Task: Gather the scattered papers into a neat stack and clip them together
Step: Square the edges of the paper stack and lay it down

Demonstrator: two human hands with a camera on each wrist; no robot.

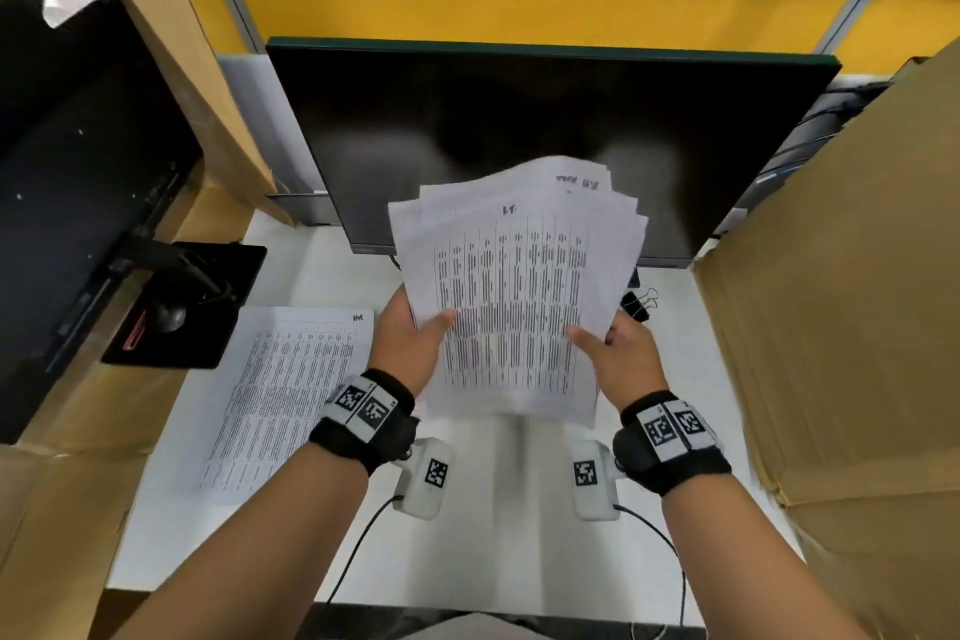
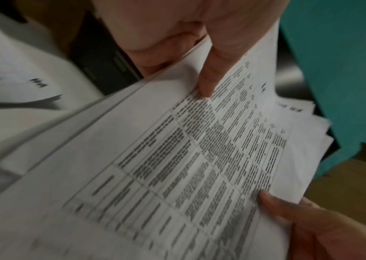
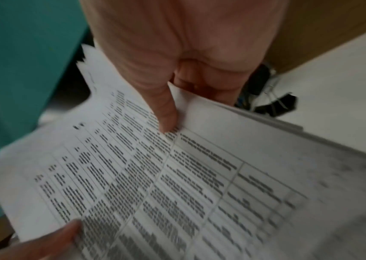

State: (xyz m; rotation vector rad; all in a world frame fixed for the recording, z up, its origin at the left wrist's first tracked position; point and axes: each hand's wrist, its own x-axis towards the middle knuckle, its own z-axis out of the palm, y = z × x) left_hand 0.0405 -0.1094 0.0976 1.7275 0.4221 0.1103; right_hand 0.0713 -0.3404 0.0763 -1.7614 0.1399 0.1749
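The left hand [image 1: 415,338] and right hand [image 1: 615,348] each pinch a side edge of the light, floppy, slippery printed papers [image 1: 514,291], held unevenly fanned above the worktop [image 1: 332,265] before the monitor [image 1: 545,120], best gripped at both edges.

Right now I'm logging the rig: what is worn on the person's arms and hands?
Bare forearms, no sleeves or gloves. Each wrist carries a black band with white square-code tags, and a white camera module bearing a code tag, trailing a thin black cable.
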